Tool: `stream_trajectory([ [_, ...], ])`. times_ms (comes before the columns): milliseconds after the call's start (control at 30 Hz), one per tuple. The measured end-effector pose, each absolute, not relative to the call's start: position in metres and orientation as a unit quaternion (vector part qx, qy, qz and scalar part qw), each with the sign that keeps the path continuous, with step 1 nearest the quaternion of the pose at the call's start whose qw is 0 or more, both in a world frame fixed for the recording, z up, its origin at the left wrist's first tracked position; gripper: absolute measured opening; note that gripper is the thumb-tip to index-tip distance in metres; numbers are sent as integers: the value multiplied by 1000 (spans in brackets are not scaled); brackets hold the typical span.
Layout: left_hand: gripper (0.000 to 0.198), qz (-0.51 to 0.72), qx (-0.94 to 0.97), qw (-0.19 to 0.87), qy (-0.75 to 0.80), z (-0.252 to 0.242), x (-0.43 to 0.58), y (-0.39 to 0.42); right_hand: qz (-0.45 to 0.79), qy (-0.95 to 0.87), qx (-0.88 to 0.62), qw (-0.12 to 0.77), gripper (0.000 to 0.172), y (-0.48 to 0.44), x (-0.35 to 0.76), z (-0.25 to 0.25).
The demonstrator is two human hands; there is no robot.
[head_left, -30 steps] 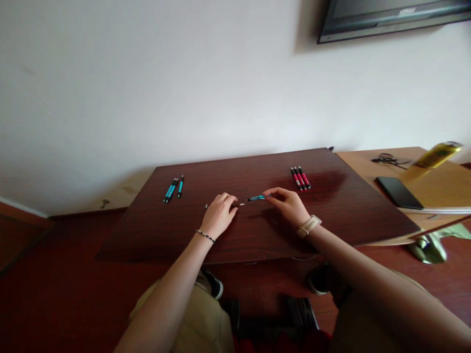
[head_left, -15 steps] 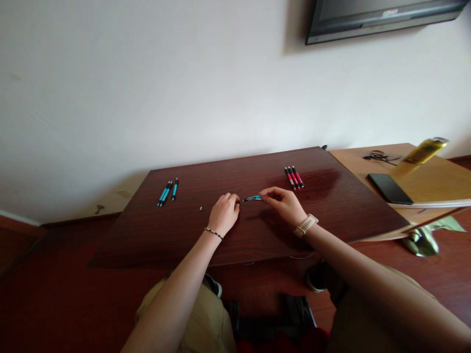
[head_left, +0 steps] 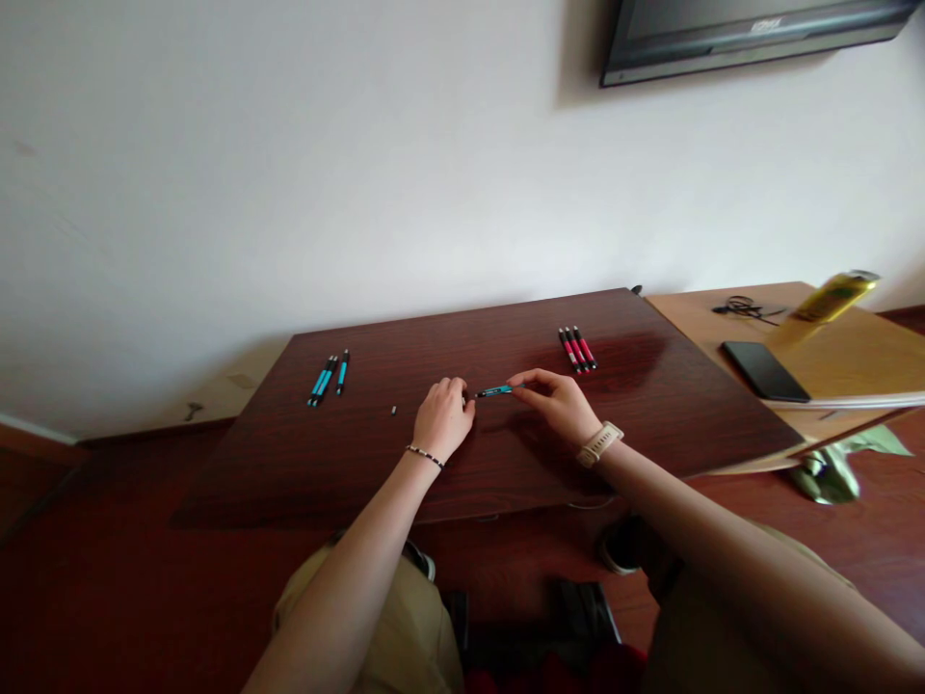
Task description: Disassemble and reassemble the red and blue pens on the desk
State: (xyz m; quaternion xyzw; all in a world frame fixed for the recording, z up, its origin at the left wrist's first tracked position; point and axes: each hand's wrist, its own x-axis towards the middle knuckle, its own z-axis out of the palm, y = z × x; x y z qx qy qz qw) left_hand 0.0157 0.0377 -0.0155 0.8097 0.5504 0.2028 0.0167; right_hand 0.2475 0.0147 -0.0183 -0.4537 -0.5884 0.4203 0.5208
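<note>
My right hand [head_left: 555,402] pinches the end of a blue and black pen [head_left: 494,390], whose tip points left over the dark wooden table [head_left: 347,472]. Close to that tip, my left hand [head_left: 443,416] has its fingers curled together; whatever they grip is small and mostly hidden, with a dark bit at the fingertips. A tiny pale piece [head_left: 394,411] lies on the table just left of this hand. Farther left rest several blue pens [head_left: 325,380], one of them [head_left: 343,372] slightly apart. Several pink and black pens [head_left: 578,350] lie side by side beyond my right hand.
A lighter wooden desk [head_left: 859,366] adjoins on the right, bearing a black phone [head_left: 766,371], a dark cable [head_left: 748,307] and a yellow can [head_left: 836,296]. A television [head_left: 752,39] hangs on the wall [head_left: 325,164] behind.
My left hand has shifted slightly right, and its fingers have turned a little. The pen in my right hand has barely moved.
</note>
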Motion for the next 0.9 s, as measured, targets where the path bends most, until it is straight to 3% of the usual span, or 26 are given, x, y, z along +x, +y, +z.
stream_trajectory([
  [200, 23, 309, 823, 78, 471, -1, 12, 26, 562, -463, -435, 529, 34, 14, 241, -24],
  [367, 17, 369, 813, 173, 415, 12, 7, 15, 654, -370, -403, 523, 36, 15, 232, -29],
  [700, 15, 370, 790, 171, 458, 24, -10, 11, 681, -379, -385, 494, 30, 17, 225, -32],
  [900, 14, 395, 776, 112, 480, 25, -28, 13, 692, -357, -379, 500, 24, 20, 226, -33],
])
